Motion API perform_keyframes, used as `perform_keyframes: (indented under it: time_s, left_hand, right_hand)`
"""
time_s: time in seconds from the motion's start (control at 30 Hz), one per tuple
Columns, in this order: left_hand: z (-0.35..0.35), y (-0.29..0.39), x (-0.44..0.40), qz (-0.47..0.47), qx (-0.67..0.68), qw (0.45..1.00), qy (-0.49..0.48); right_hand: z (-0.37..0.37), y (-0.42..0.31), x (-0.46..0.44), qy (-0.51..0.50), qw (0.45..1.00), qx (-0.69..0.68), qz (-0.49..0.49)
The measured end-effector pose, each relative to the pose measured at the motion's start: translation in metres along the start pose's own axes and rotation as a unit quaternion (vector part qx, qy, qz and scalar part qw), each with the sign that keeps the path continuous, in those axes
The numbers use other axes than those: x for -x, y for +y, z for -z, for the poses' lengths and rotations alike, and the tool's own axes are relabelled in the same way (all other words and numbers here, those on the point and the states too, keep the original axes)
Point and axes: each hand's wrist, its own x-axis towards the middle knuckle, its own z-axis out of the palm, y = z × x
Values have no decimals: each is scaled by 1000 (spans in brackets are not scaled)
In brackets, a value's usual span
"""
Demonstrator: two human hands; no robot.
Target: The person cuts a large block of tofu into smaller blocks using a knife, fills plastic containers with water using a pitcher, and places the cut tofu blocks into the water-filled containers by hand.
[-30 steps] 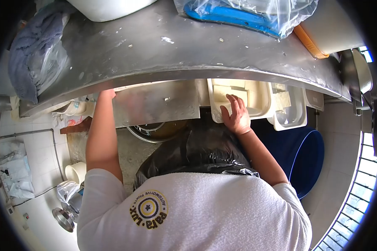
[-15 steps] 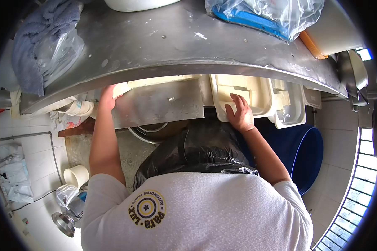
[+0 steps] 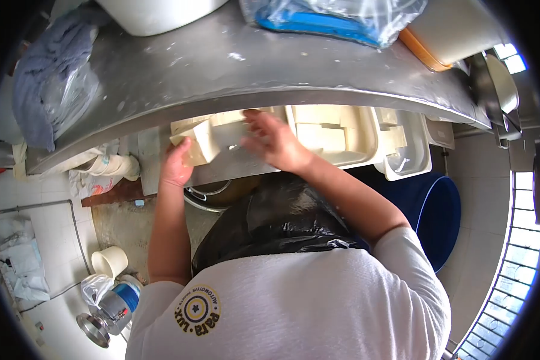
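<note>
My left hand (image 3: 178, 165) grips a pale cream block (image 3: 205, 144), apparently cheese, by its near left side. The block is tilted over a metal surface (image 3: 231, 161) under the shelf edge. To its right, my right hand (image 3: 282, 147) reaches toward it, fingers apart and slightly blurred, holding nothing. More cream blocks (image 3: 225, 117) lie behind, partly hidden by the shelf. Beside my right hand, a white tray (image 3: 375, 144) contains several similar blocks. A second tray (image 3: 427, 163) farther right has smaller pieces in it.
The steel shelf (image 3: 210, 72) overhangs the work area, with a grey towel (image 3: 48, 84), a white container (image 3: 162, 15) and a bagged blue item (image 3: 324, 24) on top. A blue barrel (image 3: 447, 222) stands at lower right. Below left are a cream bucket (image 3: 109, 261) and stacked containers (image 3: 111, 166).
My left hand has lifted a cream block and brought it to the right, toward me. My right hand has left the white tray and moved left toward the block.
</note>
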Motion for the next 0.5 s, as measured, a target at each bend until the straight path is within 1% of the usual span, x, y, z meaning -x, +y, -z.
perform_keyframes:
  time_s: [0.03, 0.07, 0.13, 0.2, 0.23, 0.27, 0.3, 0.33, 0.4, 0.43, 0.47, 0.5]
  left_hand:
    - [-27, -4, 2, -2, -24, 1000, -17]
    - [-56, -6, 4, -5, -48, 998, -33]
    - [-111, -5, 6, 3, -63, 996, -63]
    - [-154, -8, 7, 1, -107, 989, -103]
    - [-164, -15, 5, -8, -152, 983, -101]
    - [-173, -19, 3, -7, -151, 983, -103]
    - [-184, -19, 2, 48, -139, 982, -120]
    - [-197, -19, 3, 102, -126, 977, -138]
    - [-214, -27, 6, 100, -142, 973, -151]
    - [-215, -30, 5, 124, -159, 965, -165]
    - [-216, -32, 4, 147, -177, 957, -179]
    - [-215, -36, 4, 135, -209, 956, -152]
  right_hand:
    - [-1, -13, -7, -22, 1000, -14, -5]
    - [-3, -20, -8, -27, 997, -40, -56]
    - [-5, 3, -10, -54, 989, -132, -48]
    - [19, -5, 0, -41, 994, -85, -53]
    - [23, 9, 6, -8, 976, -204, -79]
    - [29, 19, 11, 26, 941, -320, -104]
    - [41, 20, 16, 61, 906, -397, -130]
    - [52, 22, 22, 74, 861, -487, -129]
    - [81, 18, 40, 83, 755, -616, -212]
    - [89, 34, 48, 44, 728, -647, -224]
    - [96, 39, 55, 57, 720, -649, -240]
    - [103, 48, 62, 78, 713, -650, -251]
